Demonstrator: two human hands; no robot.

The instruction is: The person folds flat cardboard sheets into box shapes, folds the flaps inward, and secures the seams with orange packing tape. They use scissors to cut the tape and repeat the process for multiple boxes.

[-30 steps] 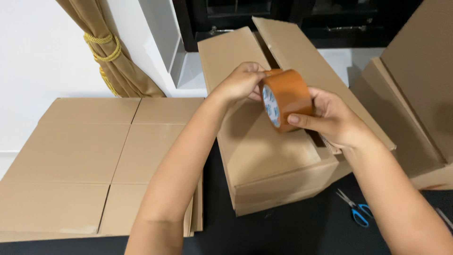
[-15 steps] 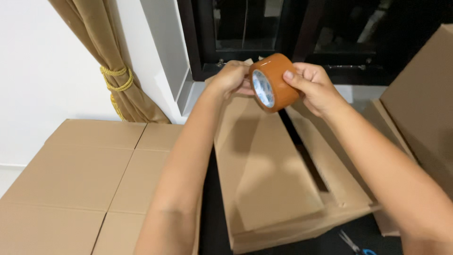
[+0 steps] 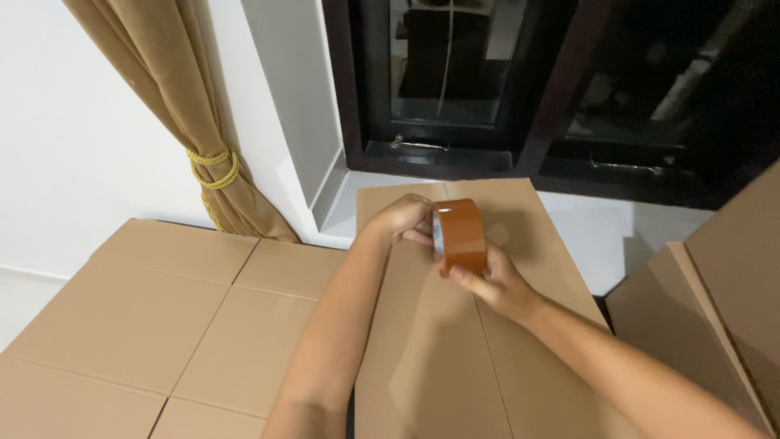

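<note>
A roll of brown packing tape (image 3: 460, 234) is held upright over the far end of a closed cardboard box (image 3: 455, 358). My right hand (image 3: 491, 284) grips the roll from below and behind. My left hand (image 3: 404, 219) is at the roll's left face, with its fingers pinched at the edge of the roll. The box's two top flaps meet in a seam running away from me, and the roll sits just over that seam near the far edge.
Flattened cardboard boxes (image 3: 162, 317) lie to the left. More cardboard boxes (image 3: 715, 309) stand at the right. A tied-back tan curtain (image 3: 195, 122) hangs at the left by a white wall, and a dark window (image 3: 520, 81) is straight ahead.
Both hands have carried the tape roll down to the far end of the box top. The view has tilted up, so the box now fills the lower middle.
</note>
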